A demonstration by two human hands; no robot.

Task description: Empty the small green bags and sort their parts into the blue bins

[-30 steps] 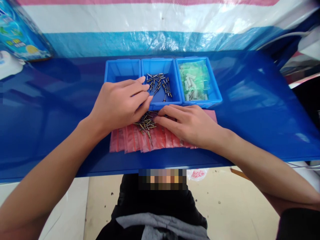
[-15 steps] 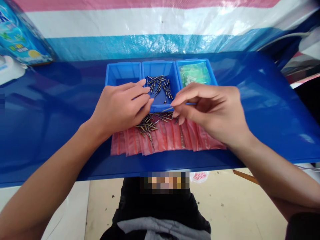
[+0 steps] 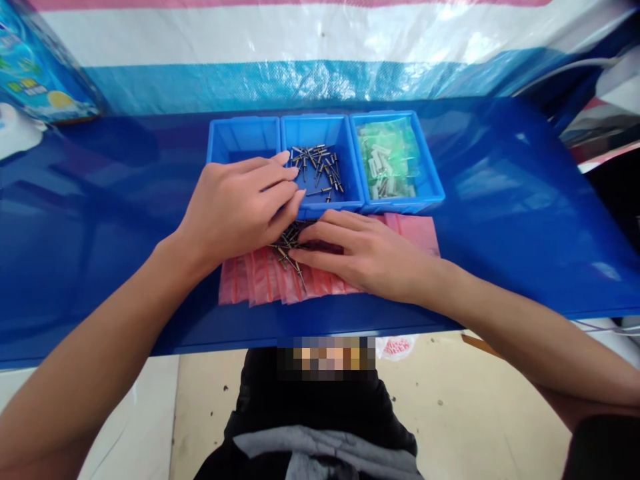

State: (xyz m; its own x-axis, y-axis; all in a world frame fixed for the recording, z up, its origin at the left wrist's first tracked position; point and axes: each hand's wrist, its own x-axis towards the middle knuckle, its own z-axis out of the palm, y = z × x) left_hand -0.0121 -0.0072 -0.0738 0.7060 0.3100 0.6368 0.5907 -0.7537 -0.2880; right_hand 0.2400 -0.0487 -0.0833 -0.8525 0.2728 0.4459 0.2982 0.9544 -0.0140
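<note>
- On the blue counter [image 3: 520,280], three blue plastic bins [image 3: 313,120] stand side by side in a touching row, just beyond the person's hands.
- The left hand [image 3: 237,207] sits narrow and loosely curled, its fingertips [image 3: 293,175] reaching over the near rim of the middle bin; nothing shows between the fingers.
- The right hand [image 3: 367,253] lies low and nearly flat, fingers slightly spread, with its fingertips [image 3: 300,255] on the loose pile of blind rivets [image 3: 293,239] (whether one is pinched there, I cannot tell).
- That pile rests on fanned, overlapping pink-red plastic bags [image 3: 270,283], close under both hands.
- More blind rivets [image 3: 317,167] lie scattered in the middle bin, their dark stems and brassy heads pointing every way.
- The left bin's inside [image 3: 243,143] shows blue walls, partly hidden behind the left hand.
- The right bin holds green-tinted plastic packets [image 3: 387,160] with small pale cylinders inside, too small to name.
- Behind the counter hangs a pink, white and blue striped tarp [image 3: 300,40], with a blue printed box [image 3: 35,73] at the far left.
- Below the counter edge, the person's dark hooded top [image 3: 310,427] and a beige floor [image 3: 465,407] show.
</note>
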